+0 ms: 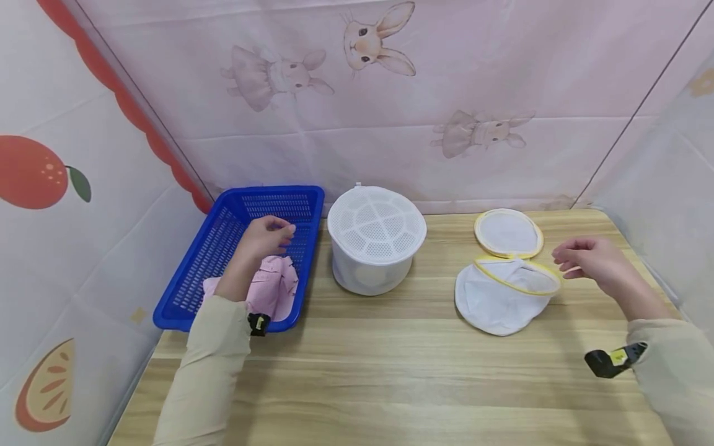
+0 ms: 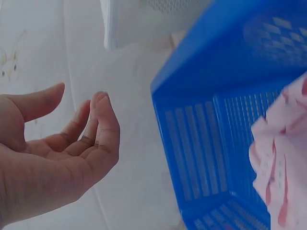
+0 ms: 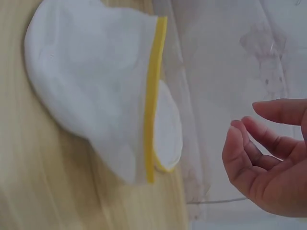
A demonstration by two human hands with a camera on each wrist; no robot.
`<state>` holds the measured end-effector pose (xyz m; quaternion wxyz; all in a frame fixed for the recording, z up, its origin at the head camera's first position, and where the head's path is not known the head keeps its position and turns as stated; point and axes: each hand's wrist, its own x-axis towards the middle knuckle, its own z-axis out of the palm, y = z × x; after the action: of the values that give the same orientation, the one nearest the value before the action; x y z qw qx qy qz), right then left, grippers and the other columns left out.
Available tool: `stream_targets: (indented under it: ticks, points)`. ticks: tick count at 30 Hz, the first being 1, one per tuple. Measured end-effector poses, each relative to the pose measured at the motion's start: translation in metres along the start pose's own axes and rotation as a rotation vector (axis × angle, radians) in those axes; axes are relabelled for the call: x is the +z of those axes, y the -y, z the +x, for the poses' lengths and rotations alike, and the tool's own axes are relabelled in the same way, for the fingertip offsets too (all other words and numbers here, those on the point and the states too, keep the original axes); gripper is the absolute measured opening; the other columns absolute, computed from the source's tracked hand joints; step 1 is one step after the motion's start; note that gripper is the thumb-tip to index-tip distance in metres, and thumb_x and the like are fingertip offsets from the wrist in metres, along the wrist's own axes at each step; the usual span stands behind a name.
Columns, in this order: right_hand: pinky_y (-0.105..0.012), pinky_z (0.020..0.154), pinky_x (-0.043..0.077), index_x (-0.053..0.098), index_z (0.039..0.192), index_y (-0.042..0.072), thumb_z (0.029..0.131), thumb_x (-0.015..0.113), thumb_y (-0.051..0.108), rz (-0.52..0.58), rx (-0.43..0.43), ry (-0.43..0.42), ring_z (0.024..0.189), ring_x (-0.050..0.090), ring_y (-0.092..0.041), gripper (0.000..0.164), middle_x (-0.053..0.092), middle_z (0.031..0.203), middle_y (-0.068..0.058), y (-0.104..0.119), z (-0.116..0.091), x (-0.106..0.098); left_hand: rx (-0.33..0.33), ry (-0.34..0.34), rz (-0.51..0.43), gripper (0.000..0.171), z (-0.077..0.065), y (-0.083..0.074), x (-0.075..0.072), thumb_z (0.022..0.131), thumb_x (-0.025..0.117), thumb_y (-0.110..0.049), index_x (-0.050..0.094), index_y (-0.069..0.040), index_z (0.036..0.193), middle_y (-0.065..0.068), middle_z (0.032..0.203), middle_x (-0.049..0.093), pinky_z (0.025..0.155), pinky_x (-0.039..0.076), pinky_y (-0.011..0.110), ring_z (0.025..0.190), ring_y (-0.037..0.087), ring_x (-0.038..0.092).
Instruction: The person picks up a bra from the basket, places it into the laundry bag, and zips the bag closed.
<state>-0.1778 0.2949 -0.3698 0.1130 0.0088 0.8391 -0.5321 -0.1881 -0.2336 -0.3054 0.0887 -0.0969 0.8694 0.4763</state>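
Note:
My left hand [image 1: 266, 238] hovers over the blue plastic basket [image 1: 304, 291], its fingers loosely bent around nothing. Beneath that wrist, a crumpled pink cloth [image 1: 276, 288] with small dark marks lies in the near part of the basket; the forearm hides some of it. At the right, my right hand [image 1: 594, 263] is in the air beside a white mesh laundry bag [image 1: 493, 303] with yellow trim, thumb and fingers apart and holding nothing. The bag's round lid [image 1: 509, 232] is flipped back behind its opening. In the right wrist view the bag [image 3: 91, 72] slumps on the wooden table.
Between the basket and the bag stands a white round container [image 1: 370, 275] with a perforated mesh lid [image 1: 377, 226]. The wooden table [image 1: 379, 371] meets a pink rabbit-print curtain [image 1: 362, 142] at the back. Printed sheets hang at both sides.

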Motion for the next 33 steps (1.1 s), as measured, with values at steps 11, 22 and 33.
stream_targets:
  ticks: [11, 22, 33]
  points:
    - [-0.028, 0.059, 0.054, 0.055, 0.097, -0.015, 0.091, 0.049, 0.011, -0.102, 0.156, 0.004, 0.061, 0.054, -0.008, 0.027, 0.056, 0.074, 0.001, -0.045, -0.008, -0.014, -0.067, -0.005, 0.071, 0.043, -0.001, 0.023, -0.030, 0.095, 0.049, -0.024, 0.042, 0.007, 0.124, 0.026, 0.122, 0.048, 0.093, 0.043, 0.043, 0.113, 0.037, 0.048]
    - [-0.029, 0.057, 0.053, 0.059, 0.085, 0.000, 0.091, 0.052, 0.014, -0.021, 0.246, 0.078, 0.059, 0.057, -0.011, 0.016, 0.058, 0.070, 0.000, -0.065, -0.010, -0.010, -0.167, -0.028, 0.010, 0.047, 0.008, 0.055, -0.054, 0.097, 0.044, -0.025, 0.037, 0.008, 0.128, 0.028, 0.125, 0.043, 0.095, 0.040, 0.044, 0.115, 0.039, 0.044]
    - [-0.028, 0.057, 0.053, 0.059, 0.082, 0.002, 0.091, 0.053, 0.015, 0.025, 0.233, 0.094, 0.060, 0.057, -0.010, 0.017, 0.059, 0.070, -0.001, -0.072, -0.008, 0.001, -0.300, -0.031, -0.055, 0.051, 0.018, 0.087, -0.090, 0.095, 0.048, -0.024, 0.036, 0.014, 0.127, 0.021, 0.108, 0.049, 0.086, 0.048, 0.036, 0.092, 0.026, 0.051]
